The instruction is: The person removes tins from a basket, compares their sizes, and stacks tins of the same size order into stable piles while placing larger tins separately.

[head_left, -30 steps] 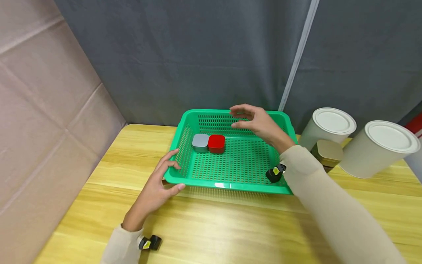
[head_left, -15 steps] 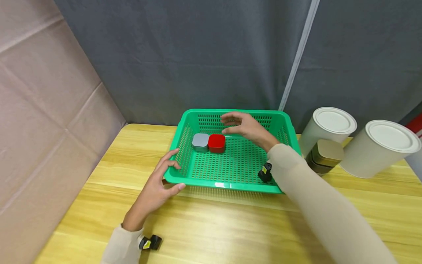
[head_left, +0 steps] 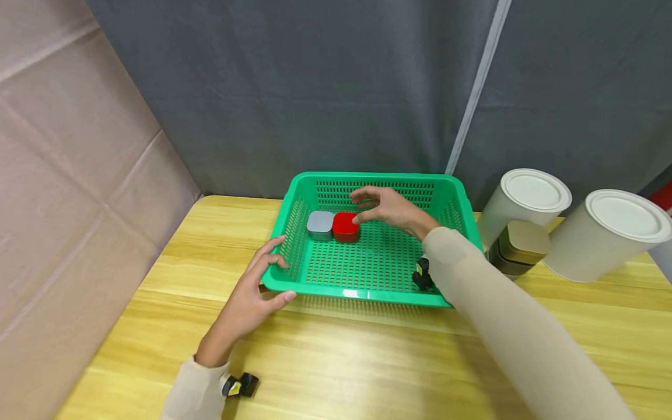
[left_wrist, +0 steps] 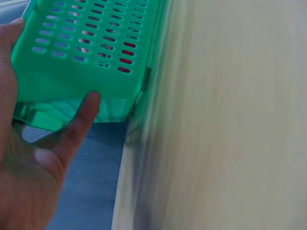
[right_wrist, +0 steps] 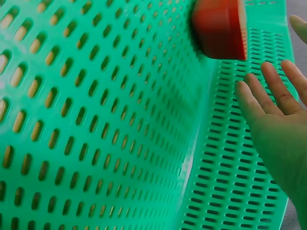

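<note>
In the head view a green perforated basket stands on the wooden table. My left hand grips its near left corner, with fingers over the left rim and the thumb by the front rim. One finger of the left hand touches the basket's outer wall in the left wrist view. Inside, a grey rounded-square box sits beside a red one. Above the red box, at its right edge, hovers my right hand with loosely bent fingers. The right wrist view shows its palm apart from the red box.
Right of the basket stand a stack of brownish-gold rounded-square boxes and two white lidded cans, one nearer the basket and one farther right. A grey curtain hangs behind the table.
My right hand has moved left and down inside the basket toward the red box. The left hand stays on the basket corner, and both boxes lie where they were.
</note>
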Tool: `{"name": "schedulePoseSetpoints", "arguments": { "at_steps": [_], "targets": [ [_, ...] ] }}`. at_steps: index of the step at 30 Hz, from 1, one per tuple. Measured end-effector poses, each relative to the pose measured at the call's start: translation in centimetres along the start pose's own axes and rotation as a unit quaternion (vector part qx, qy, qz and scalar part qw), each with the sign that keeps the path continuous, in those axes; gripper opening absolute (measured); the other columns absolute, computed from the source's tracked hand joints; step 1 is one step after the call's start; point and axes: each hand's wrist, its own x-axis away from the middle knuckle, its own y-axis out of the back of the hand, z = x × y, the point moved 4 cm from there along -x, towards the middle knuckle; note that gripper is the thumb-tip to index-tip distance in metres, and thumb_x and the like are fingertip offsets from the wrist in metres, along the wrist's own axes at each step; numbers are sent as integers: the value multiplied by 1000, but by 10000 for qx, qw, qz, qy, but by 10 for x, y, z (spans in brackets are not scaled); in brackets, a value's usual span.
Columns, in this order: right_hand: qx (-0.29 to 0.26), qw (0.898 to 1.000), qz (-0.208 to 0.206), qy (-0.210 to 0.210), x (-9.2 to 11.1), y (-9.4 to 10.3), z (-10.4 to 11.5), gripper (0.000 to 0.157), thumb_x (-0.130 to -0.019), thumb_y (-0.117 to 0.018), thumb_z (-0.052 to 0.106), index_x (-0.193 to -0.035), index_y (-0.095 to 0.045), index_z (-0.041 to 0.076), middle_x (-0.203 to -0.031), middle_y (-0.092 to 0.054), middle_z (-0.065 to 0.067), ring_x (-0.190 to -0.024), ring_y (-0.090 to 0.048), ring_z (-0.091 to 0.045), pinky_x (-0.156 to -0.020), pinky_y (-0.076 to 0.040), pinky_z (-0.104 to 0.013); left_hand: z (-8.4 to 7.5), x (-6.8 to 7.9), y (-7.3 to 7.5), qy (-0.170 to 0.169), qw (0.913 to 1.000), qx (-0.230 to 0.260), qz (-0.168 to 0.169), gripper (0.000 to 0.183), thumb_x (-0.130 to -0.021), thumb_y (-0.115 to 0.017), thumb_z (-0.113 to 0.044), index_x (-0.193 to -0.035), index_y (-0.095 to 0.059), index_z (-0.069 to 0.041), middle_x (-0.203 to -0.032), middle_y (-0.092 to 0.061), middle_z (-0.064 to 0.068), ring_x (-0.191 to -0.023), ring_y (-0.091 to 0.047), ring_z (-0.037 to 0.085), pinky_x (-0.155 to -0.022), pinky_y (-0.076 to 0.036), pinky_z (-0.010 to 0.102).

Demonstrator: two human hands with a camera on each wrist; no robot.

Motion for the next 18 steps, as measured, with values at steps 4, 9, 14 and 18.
{"name": "schedulePoseSetpoints", "arguments": {
  "at_steps": [4,9,14,18],
  "targets": [
    [68,9999,124,-76,-2,-2,-3,66,-94,-75,11,-154,-47,7,-160,-47,-13,-147,-45,-35,-120,-39,-56,-1,0,0,-17,10000,15,-4,42,-87,-84,-11,-117,-54,-10,-172,-27,-7,-157,-27,40,-107,-46,60],
    [235,9993,286,-115,-6,-6,-4,69,-93,-75,10,-155,-46,6,-160,-47,-15,-147,-44,-37,-119,-41,-55,-1,1,0,-11,10000,19,0,43,-87,-84,-10,-117,-54,-10,-171,-27,-6,-158,-25,39,-109,-44,61],
    [335,9982,380,-324,-10,-12,-7,69,-93,-76,11,-155,-46,7,-156,-49,-15,-142,-49,-38,-117,-43,-54,-2,2,-1,-26,10000,75,7,43,-86,-84,-10,-117,-54,-10,-171,-27,-6,-159,-22,39,-113,-36,66],
    [393,9969,506,-454,-13,-17,-7,70,-92,-77,11,-155,-45,8,-155,-49,-13,-134,-54,-36,-115,-45,-51,-2,4,0,-16,10000,6,-10,43,-86,-84,-10,-117,-54,-10,-171,-27,-7,-158,-24,38,-112,-40,62]
  ]
}}
